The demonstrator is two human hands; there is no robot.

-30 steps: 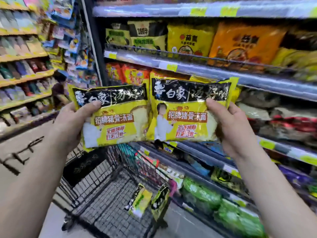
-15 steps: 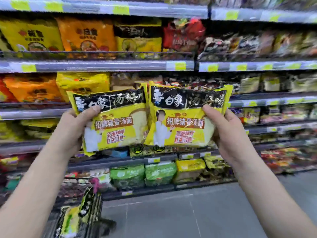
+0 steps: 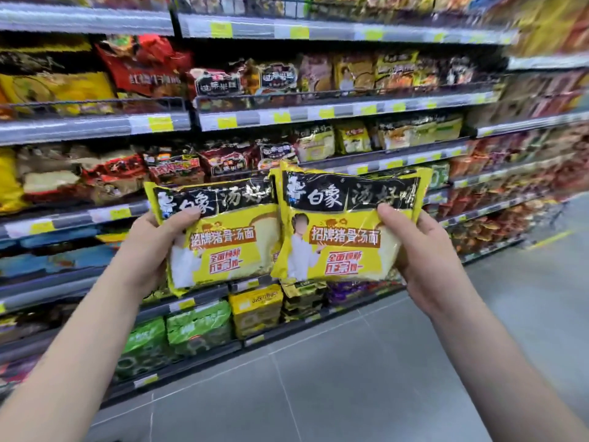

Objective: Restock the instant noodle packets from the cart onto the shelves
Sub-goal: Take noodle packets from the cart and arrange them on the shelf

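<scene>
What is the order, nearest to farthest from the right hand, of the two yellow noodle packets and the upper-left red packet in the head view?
1. right noodle packet, gripped in the right hand.
2. left noodle packet, beside it, in the left hand.
3. red packet, upper shelf, far left.

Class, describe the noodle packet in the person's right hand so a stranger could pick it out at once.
Before the long grey metal shelves, two hands hold matching yellow plastic noodle packets with black top bands. Take the right-hand packet, gripped by the right hand. It sits higher than the left-hand packet, overlaps its edge, and shows its white-clad figure uncovered.
</scene>
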